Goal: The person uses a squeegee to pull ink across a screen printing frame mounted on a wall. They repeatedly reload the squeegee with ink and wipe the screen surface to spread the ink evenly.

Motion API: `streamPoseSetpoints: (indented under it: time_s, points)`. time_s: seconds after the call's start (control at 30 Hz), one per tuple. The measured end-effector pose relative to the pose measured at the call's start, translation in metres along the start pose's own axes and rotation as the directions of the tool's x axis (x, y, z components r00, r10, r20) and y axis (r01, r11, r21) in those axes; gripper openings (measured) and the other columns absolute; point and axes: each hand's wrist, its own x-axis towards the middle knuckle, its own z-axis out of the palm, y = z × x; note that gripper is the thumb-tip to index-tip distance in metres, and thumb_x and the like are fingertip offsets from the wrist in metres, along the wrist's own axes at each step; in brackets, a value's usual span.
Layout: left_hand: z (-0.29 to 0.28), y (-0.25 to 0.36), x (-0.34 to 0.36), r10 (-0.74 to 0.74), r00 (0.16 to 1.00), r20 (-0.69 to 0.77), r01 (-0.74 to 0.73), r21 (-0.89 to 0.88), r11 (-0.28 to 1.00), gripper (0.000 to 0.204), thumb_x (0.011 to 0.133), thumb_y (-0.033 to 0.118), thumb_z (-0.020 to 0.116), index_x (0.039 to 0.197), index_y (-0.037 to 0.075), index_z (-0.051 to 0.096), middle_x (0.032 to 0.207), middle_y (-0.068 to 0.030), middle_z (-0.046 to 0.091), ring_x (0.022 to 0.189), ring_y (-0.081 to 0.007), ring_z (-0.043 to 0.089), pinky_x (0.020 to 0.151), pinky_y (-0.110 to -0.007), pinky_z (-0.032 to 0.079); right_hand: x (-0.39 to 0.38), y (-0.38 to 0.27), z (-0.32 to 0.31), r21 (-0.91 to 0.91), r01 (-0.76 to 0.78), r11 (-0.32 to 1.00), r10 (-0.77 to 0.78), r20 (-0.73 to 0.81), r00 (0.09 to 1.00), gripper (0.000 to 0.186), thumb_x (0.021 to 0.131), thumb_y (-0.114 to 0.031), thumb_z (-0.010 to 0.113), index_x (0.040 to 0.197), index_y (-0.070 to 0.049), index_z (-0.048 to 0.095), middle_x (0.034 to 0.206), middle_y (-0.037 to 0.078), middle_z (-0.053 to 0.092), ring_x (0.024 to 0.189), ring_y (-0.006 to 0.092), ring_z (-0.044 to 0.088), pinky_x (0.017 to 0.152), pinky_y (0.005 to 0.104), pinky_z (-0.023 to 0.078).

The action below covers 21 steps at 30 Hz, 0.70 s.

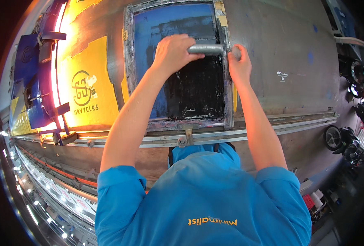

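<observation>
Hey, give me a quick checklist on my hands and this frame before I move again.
1. Left hand gripping the grey bar: ok, fingers curl around it.
2. Right hand grip: cannot tell; it is at the right side of the frame, fingers partly hidden.
3. Black coating covering the whole panel: not ok, blue shows at the top and left.
4. Hands apart from the glowing strip: ok.
5. Frame's underside: cannot tell, hidden.

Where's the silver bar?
The silver bar is in the left hand, near the right hand, over the dark screen, just right of top centre in the head view.
</observation>
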Motion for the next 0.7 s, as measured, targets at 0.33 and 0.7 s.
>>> streamPoseSetpoints:
  time_s: [0.33,0.7]
  points:
    - [0.026,-0.030,0.050,-0.195,0.928,0.317,0.164,0.121,0.979,0.037,0.090,0.045,0.083,0.098,0.010,0.076,0.101,-0.0085,0.075,0.100,-0.0345,0.072,0.083,-0.049,0.057,0.015,-0.012,-0.005,-0.191,0.309,0.932,-0.334,-0.120,0.935,0.048,0.095,-0.034,0.080,0.138,-0.016,0.068,0.116,0.016,0.075,0.109,0.0337,0.071,0.098,0.0445,0.054]
    - [0.047,-0.025,0.014,-0.156,0.976,0.149,0.134,0.146,0.980,0.015,0.084,0.023,0.080,0.093,0.012,0.075,0.092,-0.0113,0.075,0.092,-0.0372,0.074,0.077,-0.050,0.059,0.042,-0.053,0.037,-0.293,0.837,0.462,-0.700,0.460,0.547,0.016,0.084,-0.014,0.079,0.094,-0.007,0.069,0.093,0.010,0.071,0.093,0.0348,0.070,0.082,0.0472,0.057]
